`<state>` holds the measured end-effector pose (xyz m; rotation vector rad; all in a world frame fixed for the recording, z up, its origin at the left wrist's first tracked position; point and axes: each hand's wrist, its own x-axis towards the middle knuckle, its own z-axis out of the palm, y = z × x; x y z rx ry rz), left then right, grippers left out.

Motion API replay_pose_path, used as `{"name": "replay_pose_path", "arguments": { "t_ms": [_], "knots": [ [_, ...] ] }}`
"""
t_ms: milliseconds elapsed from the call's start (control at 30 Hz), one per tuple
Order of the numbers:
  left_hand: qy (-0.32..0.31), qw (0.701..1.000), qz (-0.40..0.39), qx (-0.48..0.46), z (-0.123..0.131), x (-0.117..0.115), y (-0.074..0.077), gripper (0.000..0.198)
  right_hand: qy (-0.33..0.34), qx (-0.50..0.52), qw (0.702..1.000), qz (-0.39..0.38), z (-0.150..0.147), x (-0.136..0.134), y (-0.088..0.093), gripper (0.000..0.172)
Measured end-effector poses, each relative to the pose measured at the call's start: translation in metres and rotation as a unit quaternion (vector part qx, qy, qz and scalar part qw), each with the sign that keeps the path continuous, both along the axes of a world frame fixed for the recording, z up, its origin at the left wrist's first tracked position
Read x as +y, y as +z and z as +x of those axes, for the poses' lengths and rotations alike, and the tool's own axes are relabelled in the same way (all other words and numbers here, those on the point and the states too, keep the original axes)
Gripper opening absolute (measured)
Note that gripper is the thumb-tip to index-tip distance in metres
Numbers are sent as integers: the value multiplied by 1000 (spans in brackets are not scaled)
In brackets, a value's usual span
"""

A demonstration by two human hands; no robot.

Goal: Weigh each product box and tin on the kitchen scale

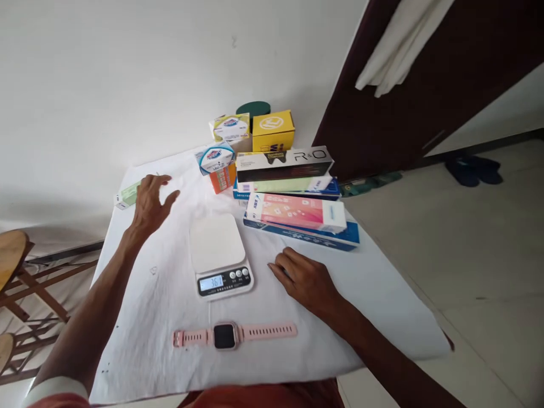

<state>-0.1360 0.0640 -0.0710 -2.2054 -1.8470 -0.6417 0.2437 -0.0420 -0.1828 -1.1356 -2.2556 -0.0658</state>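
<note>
My left hand (152, 203) is over the left side of the table, thumb and fingers apart with nothing between them. Just beyond it, partly covered by it, lies a light green and white box (126, 196). My right hand (306, 279) rests on the cloth with its fingers curled in, and no object shows in it. Between the hands sits a white kitchen scale (217, 243) with a bare platform; its lit display appears to read 361. Nearer to me, a pink-strapped smartwatch (224, 336) is laid out flat.
Toothpaste-type boxes, with a pink one (293, 212) and a black-and-white one (284, 163), are stacked right of the scale. Behind stand a yellow box (273, 129), soap-like packs (215, 157) and a green round lid (254, 108). Wooden stools (12, 249) stand at left.
</note>
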Motion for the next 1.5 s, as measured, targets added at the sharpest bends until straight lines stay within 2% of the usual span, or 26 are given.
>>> {"name": "replay_pose_path", "arguments": {
  "t_ms": [133, 267, 433, 600, 767, 1000, 1067, 1167, 1267, 1367, 1433, 1500],
  "knots": [
    [-142, 990, -15, 6, 87, -26, 8, 37, 11, 15, 1000, -14, 0, 0, -4, 35],
    [-218, 975, -32, 23, 151, -41, 9, 36, 11, 2, 1000, -18, -1, -1, -6, 34],
    [-264, 961, -67, 52, 200, -43, 10, 39, 12, -21, 999, -39, -3, 0, -4, 23],
    [-258, 956, -102, 97, 224, -32, 1, 51, 1, -41, 998, -44, -5, 1, -4, 19],
    [-237, 958, -120, 107, 231, -21, -6, 55, 3, -33, 999, -32, -5, 1, -5, 23],
    [-246, 955, -157, 47, 237, -10, -9, 55, 0, -25, 999, -20, -4, 0, -8, 25],
    [-256, 952, -165, 21, 241, -14, -4, 56, 2, -14, 1000, -1, -3, -1, -10, 25],
    [-284, 947, -151, -21, 239, -30, 13, 56, 5, -4, 999, 36, -1, 0, -15, 27],
    [-301, 945, -120, -39, 219, -59, 36, 52, 20, -2, 998, 53, 1, 2, -17, 31],
    [-265, 954, -126, -57, 180, -91, 50, 50, 27, 4, 999, 31, 0, 3, -16, 33],
    [-214, 965, -140, -64, 149, -106, 50, 47, 29, 12, 999, 11, 0, 2, -14, 34],
    [-163, 973, -154, -62, 120, -115, 43, 44, 34, 18, 999, -6, 0, 1, -12, 35]
  ]
}}
